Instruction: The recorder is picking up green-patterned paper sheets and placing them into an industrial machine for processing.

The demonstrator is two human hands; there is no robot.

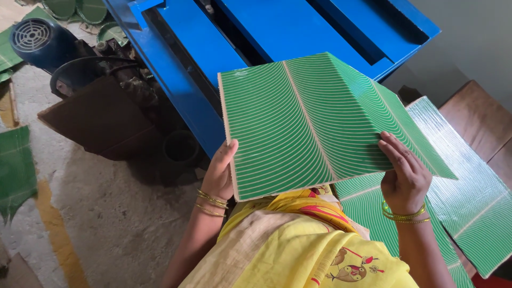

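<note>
Left hand: the left hand [220, 173] grips the left edge of a stack of green sheets [314, 122], thumb over the top face near the lower left corner, the other fingers hidden beneath; gold bangles [211, 201] circle the wrist.
Right hand: the right hand [404, 173] clasps the stack's right side, fingers curled flat over the striped face, thumb hidden underneath.
Stack: held up off everything, in front of the person's chest, tilted down toward the left, its pale rib running top to bottom.
Loose sheets: more green sheets [469, 202] lie spread on a brown surface [472, 114] at the right, below the held stack.
Machine: a blue machine [277, 32] stands just beyond the stack.
Floor: a dark motor [37, 40] sits near the floor's upper left corner.
</note>
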